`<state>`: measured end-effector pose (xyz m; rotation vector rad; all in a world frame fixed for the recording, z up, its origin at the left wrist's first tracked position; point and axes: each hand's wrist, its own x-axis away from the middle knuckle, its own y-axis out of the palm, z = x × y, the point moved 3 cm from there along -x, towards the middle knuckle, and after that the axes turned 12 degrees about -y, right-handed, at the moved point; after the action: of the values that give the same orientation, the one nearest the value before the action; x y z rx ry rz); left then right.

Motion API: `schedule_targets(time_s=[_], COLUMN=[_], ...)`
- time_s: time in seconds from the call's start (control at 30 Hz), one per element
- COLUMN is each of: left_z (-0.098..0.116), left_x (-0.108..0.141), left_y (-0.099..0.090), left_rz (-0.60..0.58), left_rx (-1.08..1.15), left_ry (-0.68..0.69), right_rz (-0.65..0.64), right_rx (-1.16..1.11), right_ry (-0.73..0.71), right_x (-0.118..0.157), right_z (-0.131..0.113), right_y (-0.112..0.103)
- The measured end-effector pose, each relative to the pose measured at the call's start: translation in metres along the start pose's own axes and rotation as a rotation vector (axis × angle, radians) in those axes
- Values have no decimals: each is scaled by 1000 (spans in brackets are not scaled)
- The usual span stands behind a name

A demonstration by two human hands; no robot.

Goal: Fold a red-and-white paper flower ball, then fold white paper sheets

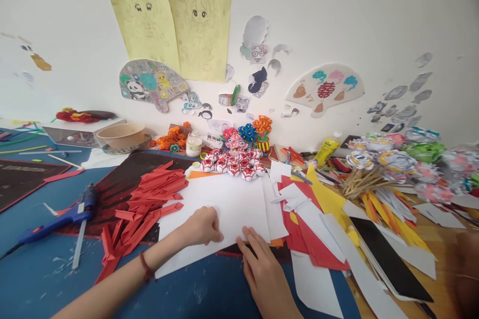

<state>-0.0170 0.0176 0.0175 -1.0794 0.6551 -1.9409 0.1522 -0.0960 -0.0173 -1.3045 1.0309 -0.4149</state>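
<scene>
A white sheet of paper (228, 204) lies flat in front of me on the blue table (45, 269). My left hand (202, 227) rests on the sheet's near part with its fingers curled, pressing the paper down. My right hand (262, 269) lies flat at the sheet's near right edge, fingertips touching the paper. A red cord circles my left wrist. A heap of folded red paper strips (145, 204) sits just left of the sheet.
A blue glue gun (60, 217) lies at the left. Behind the sheet stand small red-and-white paper ornaments (234, 163), paper flowers (247, 134), a jar (193, 145) and a bowl (120, 135). Red, yellow and white offcuts (318, 219), a black tablet (389, 259) and flower sticks (377, 174) crowd the right.
</scene>
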Motion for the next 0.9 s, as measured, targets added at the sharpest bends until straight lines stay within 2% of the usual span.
schedule_targets(time_s=[0.5,0.63,0.73,0.83,0.9], left_z=[-56,-67,-66,-51,-34], left_x=[20,27,28,25,21], left_y=[-35,-48,-53,-43,-26], left_rz=[28,70,175,314,397], left_rx=[-51,-73,-91,-114,-173], left_ry=[-95,-132,-126,-57,56], right_rz=[-10,-25,0,44,-76], right_rx=[-130,-234,-363,-466,-527], right_ry=[60,98,170,295,339], right_x=[2,2,-9,-34,-54], right_z=[2,7,14,23,27], right_y=[5,-1,-14,-27,-27])
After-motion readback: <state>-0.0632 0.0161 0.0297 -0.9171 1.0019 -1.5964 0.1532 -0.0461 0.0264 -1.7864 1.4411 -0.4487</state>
